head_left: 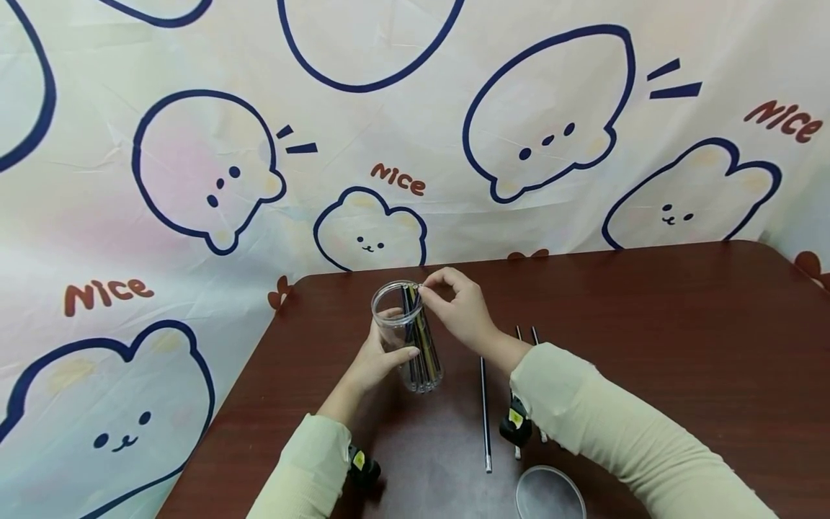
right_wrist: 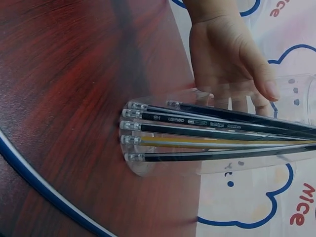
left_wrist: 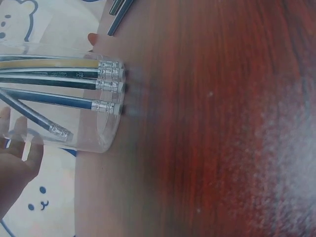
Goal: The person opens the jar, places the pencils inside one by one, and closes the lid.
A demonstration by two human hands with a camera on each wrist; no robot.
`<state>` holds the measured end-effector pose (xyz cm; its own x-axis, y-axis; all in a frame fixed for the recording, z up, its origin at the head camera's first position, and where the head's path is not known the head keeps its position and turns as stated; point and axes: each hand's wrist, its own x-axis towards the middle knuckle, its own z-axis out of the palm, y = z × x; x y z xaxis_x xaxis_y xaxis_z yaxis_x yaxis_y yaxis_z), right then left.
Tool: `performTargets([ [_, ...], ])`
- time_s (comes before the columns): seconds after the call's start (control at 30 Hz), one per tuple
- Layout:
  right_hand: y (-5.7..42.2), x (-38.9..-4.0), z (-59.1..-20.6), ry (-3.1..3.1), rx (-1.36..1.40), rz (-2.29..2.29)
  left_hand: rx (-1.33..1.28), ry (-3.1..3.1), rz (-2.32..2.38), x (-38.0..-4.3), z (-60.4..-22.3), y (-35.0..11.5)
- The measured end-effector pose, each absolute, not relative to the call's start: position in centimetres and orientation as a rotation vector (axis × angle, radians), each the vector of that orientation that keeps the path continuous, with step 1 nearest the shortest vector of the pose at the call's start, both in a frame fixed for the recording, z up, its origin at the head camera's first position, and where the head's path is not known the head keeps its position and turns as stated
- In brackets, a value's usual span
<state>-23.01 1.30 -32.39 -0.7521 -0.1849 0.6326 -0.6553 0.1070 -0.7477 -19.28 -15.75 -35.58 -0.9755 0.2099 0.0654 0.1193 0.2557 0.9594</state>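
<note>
A clear plastic jar (head_left: 391, 333) stands tilted in my left hand (head_left: 379, 357), whose fingers and thumb wrap its side. Several dark pencils and a yellow one (right_wrist: 212, 143) lean together inside, their silver eraser ends toward the base. One dark pencil (left_wrist: 32, 112) slants apart from the others, its eraser end short of the jar's bottom in both wrist views. At the rim, my right hand (head_left: 463, 310) pinches the upper end of a pencil with thumb and forefinger; the fingertips partly cover that end.
Dark pencils lie on the brown table (head_left: 648, 346) right of the jar: one pencil (head_left: 485, 418) in plain sight, two others partly beneath the right forearm. A round translucent lid (head_left: 551, 497) sits at the near edge of view. A cartoon-printed cloth (head_left: 363, 130) hangs behind the table.
</note>
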Motion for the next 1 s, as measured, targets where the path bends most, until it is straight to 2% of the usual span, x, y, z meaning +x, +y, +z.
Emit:
performTargets([
  [0.3,1.5,-23.0,-32.5,-2.018,0.799,1.780,0.361,2.344,1.925,-19.5,-35.7,-15.8],
  [0.57,2.3,-22.9,-32.4,-2.073,0.673,1.988,0.362,2.393,1.915,-19.8,-36.3,-16.0],
  [1.0,7.0,-23.8,-33.4,-2.213,0.420,2.137,0.372,2.361,1.956,-20.8,-38.0,-16.6],
])
